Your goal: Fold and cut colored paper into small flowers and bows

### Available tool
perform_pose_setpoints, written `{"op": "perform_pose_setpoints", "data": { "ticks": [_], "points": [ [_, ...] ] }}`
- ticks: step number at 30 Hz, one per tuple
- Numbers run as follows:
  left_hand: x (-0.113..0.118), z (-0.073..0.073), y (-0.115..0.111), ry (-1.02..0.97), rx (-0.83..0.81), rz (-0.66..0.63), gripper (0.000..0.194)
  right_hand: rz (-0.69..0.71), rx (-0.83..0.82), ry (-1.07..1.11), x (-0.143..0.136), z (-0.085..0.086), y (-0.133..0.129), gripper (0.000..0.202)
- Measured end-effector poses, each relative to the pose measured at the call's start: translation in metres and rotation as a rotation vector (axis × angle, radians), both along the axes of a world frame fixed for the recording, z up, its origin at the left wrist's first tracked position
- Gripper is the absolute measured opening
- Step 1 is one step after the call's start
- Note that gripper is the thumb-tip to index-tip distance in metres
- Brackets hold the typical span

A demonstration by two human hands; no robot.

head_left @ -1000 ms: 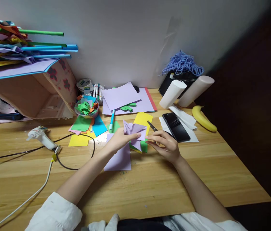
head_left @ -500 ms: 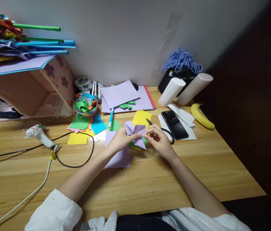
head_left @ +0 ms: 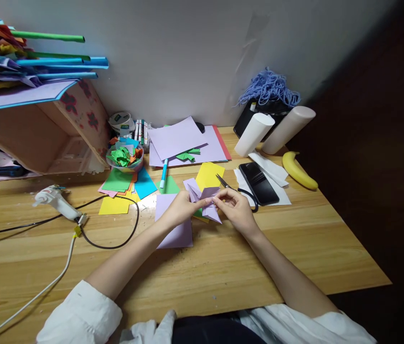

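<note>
A wooden desk [head_left: 259, 267] stretches before me, an open box with a flowered side [head_left: 89, 114] at its far left and a square purple sheet [head_left: 178, 238] lying near its middle. Across that sheet reaches a person's left hand [head_left: 184, 208], thumb laid flat over a folded purple paper, fingers hidden behind it, the grip closed on the piece. Opposite, the right hand [head_left: 236, 206] draws thumb and fingertips into a narrow pinch at the paper's right edge. The folded purple paper [head_left: 209, 192] sits between the two, its pointed flaps spreading above and below the left thumb. Just behind the right hand lie scissors [head_left: 224, 182]; farther back, a blue marker [head_left: 164, 173] rests on green paper [head_left: 170, 185].
</note>
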State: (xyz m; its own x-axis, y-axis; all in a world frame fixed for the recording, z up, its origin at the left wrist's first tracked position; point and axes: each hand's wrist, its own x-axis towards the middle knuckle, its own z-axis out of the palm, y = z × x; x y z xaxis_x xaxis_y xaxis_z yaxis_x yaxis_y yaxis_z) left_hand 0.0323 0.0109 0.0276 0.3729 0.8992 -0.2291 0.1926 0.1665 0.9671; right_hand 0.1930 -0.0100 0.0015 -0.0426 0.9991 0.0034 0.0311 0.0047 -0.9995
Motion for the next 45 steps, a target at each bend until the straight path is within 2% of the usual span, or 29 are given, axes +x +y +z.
{"op": "perform_pose_setpoints", "data": {
  "ticks": [10,16,21,25,29,31,36,41,45],
  "points": [
    [-0.003,0.001,0.002,0.136,-0.012,-0.043,0.030,-0.044,-0.008,0.010,0.001,-0.004,0.000,0.018],
    [-0.002,-0.010,0.003,0.121,0.050,-0.023,0.027,-0.052,-0.053,0.033,0.001,-0.005,0.002,0.024],
    [0.000,-0.018,0.003,0.137,0.060,0.003,0.022,-0.049,-0.103,0.120,0.002,-0.010,0.005,0.039],
    [0.001,-0.016,0.004,0.133,0.014,0.001,0.018,-0.014,-0.197,0.250,0.004,-0.011,0.007,0.046],
    [0.001,-0.010,0.006,0.162,-0.029,0.040,0.019,0.002,-0.252,0.256,0.007,-0.009,0.008,0.047],
    [0.001,-0.008,0.006,0.142,-0.057,0.070,0.022,0.001,-0.247,0.244,0.008,-0.007,0.009,0.050],
    [0.001,-0.012,0.008,0.049,-0.146,0.133,0.023,-0.022,-0.171,0.153,0.008,-0.007,0.006,0.030],
    [0.002,-0.017,0.006,-0.091,-0.104,0.188,0.026,-0.061,-0.137,0.081,0.002,-0.007,0.003,0.029],
    [0.004,-0.015,0.004,-0.152,-0.124,0.218,0.027,-0.079,-0.110,0.052,-0.002,-0.007,0.001,0.029]
  ]
}}
